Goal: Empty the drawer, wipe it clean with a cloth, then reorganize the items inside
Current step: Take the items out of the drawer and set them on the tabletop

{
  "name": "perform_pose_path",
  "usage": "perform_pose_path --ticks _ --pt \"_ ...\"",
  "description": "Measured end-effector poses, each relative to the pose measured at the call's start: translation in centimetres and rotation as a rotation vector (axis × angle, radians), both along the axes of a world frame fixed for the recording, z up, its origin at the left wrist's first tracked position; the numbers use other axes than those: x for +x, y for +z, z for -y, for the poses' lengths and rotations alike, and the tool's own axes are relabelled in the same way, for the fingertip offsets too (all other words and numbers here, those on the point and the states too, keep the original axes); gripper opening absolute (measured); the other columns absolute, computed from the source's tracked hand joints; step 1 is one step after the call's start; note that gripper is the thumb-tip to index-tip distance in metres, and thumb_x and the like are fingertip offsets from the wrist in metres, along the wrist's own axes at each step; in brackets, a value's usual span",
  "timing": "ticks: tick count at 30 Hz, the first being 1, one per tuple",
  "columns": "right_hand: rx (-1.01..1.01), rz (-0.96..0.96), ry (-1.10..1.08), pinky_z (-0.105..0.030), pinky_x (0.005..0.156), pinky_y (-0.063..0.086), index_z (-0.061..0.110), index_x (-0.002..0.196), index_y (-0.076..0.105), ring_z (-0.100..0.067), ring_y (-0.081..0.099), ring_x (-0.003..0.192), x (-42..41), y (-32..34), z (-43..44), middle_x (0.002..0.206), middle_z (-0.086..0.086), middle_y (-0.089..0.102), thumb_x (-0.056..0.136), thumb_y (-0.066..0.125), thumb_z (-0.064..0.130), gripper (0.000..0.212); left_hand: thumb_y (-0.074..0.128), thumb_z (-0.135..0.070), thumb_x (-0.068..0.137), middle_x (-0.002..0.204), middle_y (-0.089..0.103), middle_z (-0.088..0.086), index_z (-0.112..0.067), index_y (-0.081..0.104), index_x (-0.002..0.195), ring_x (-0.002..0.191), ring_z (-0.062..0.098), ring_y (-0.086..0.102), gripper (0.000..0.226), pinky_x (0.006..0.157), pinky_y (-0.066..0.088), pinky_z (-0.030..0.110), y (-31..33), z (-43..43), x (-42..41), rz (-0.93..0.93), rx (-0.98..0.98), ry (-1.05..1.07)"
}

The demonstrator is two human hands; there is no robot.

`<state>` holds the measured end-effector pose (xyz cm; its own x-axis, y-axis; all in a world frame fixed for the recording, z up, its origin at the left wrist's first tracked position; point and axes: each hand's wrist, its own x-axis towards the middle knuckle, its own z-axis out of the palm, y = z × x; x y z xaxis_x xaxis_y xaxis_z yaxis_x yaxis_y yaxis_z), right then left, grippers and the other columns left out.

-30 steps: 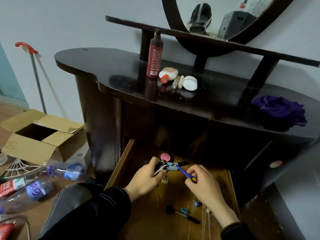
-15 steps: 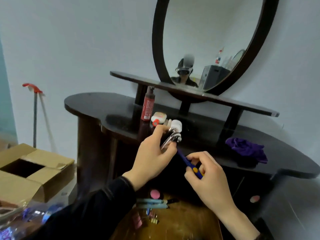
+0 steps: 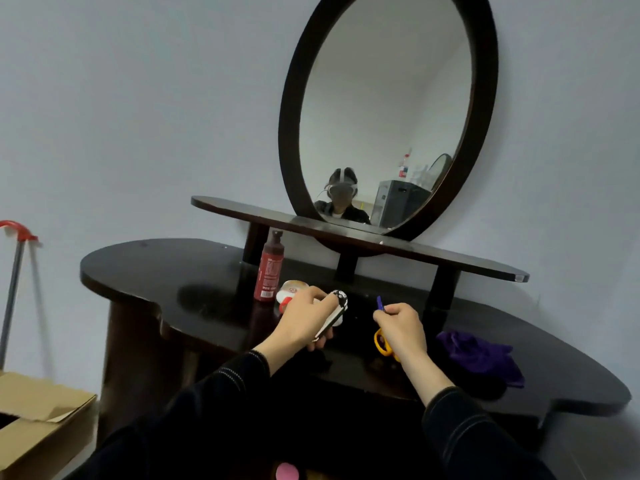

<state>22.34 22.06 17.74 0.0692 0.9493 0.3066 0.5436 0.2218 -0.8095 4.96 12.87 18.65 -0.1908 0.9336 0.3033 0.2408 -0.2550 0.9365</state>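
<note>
Nail clipper (image 3: 333,315): clamped in left hand (image 3: 301,318) fingers. Scissors (image 3: 382,342): right hand (image 3: 401,327) fingers curled round them. Both lifted from the drawer, now low over the surface (image 3: 156,268), centre frame, near the bottle (image 3: 268,271). Emptying is likely unfinished. Cloth (image 3: 481,355): unused, lower right.

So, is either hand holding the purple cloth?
No: the cloth lies on the dresser, while the left hand grips a clipper and the right hand grips scissors.
</note>
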Motion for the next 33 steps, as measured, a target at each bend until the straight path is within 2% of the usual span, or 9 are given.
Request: perform_pose_path --ticks 4,8,15,18,21,23,26,29,33 --pt "-0.035 0.025 0.016 -0.028 0.059 0.042 0.028 0.113 0.058 -0.005 0.059 0.074 -1.0 0.3 -1.1 0.087 0.011 0.064 0.087 0.066 0.029 0.027 0.044 -0.029 0.082 0.055 0.063 0.006 -0.007 0.06 0.086 0.039 0.019 0.048 0.028 0.037 0.031 0.021 0.1 -0.4 -0.3 0.118 -0.025 -0.034" --pt "0.004 0.051 -0.001 -0.03 0.07 0.047 0.027 0.116 0.064 -0.01 0.061 0.088 -0.4 -0.1 -0.9 0.105 0.009 0.067 0.089 0.062 0.019 0.028 0.041 -0.011 0.085 0.064 0.063 0.017 0.002 0.056 0.098 0.043 0.022 0.047 0.023 0.039 0.028 0.02 -0.1 -0.9 -1.1 0.316 -0.007 -0.023" --pt "0.186 -0.09 0.0 -0.015 0.049 0.044 0.033 0.091 0.066 -0.003 0.063 0.066 -0.2 0.2 1.2 0.084 0.013 0.067 0.095 0.059 0.025 0.012 0.047 -0.02 0.07 0.092 0.063 0.018 -0.009 0.058 0.108 0.058 0.022 0.058 0.041 0.042 0.039 0.027 -0.3 -0.8 -0.9 0.324 -0.025 0.003" --pt "0.31 -0.162 0.146 -0.019 0.057 0.052 0.035 0.089 0.066 -0.001 0.064 0.072 -0.8 -0.1 2.4 0.08 0.012 0.067 0.091 0.063 0.033 0.004 0.045 -0.022 0.063 0.111 0.062 0.014 -0.021 0.059 0.12 0.07 0.024 0.061 0.059 0.05 0.049 0.031 -0.1 -0.9 -0.8 0.324 -0.03 -0.016" --pt "0.364 -0.03 0.234 -0.022 0.066 0.05 0.039 0.11 0.06 -0.002 0.062 0.079 -1.4 -0.4 3.1 0.087 0.017 0.066 0.087 0.06 0.051 0.026 0.046 -0.013 0.074 0.115 0.062 0.012 -0.023 0.054 0.128 0.087 0.027 0.068 0.056 0.073 0.061 0.047 0.1 -0.7 -0.6 0.294 -0.001 -0.032" --pt "0.366 0.027 0.294 -0.019 0.067 0.049 0.043 0.128 0.049 0.0 0.064 0.082 -1.5 -0.2 3.2 0.095 0.025 0.065 0.086 0.056 0.061 0.047 0.047 0.004 0.086 0.118 0.06 0.013 -0.023 0.051 0.133 0.102 0.034 0.068 0.055 0.088 0.058 0.054 0.0 -0.7 -0.5 0.261 0.014 -0.069" --pt "0.339 0.002 0.372 -0.021 0.078 0.054 0.049 0.138 0.039 0.002 0.065 0.094 -1.3 -0.2 3.1 0.105 0.02 0.068 0.085 0.062 0.062 0.06 0.06 0.008 0.086 0.116 0.064 0.013 -0.021 0.056 0.133 0.099 0.027 0.071 0.055 0.086 0.06 0.042 0.0 -0.2 -0.4 0.068 0.037 -0.156" --pt "0.323 -0.116 0.413 -0.023 0.087 0.056 0.043 0.134 0.05 0.0 0.065 0.106 -1.2 -0.3 2.7 0.118 0.015 0.067 0.087 0.072 0.041 0.052 0.069 0.0 0.087 0.108 0.069 0.005 -0.024 0.059 0.128 0.087 0.018 0.073 0.049 0.072 0.059 0.025 0.0 0.3 0.0 -0.06 0.065 -0.197" --pt "0.314 -0.253 0.324 -0.016 0.07 0.054 0.036 0.125 0.052 -0.001 0.069 0.087 -0.9 -0.4 2.3 0.099 0.007 0.072 0.091 0.071 0.03 0.04 0.067 -0.004 0.09 0.102 0.069 0.008 -0.017 0.064 0.117 0.087 0.028 0.072 0.03 0.071 0.062 0.036 -0.3 0.1 0.4 -0.07 0.097 -0.081"
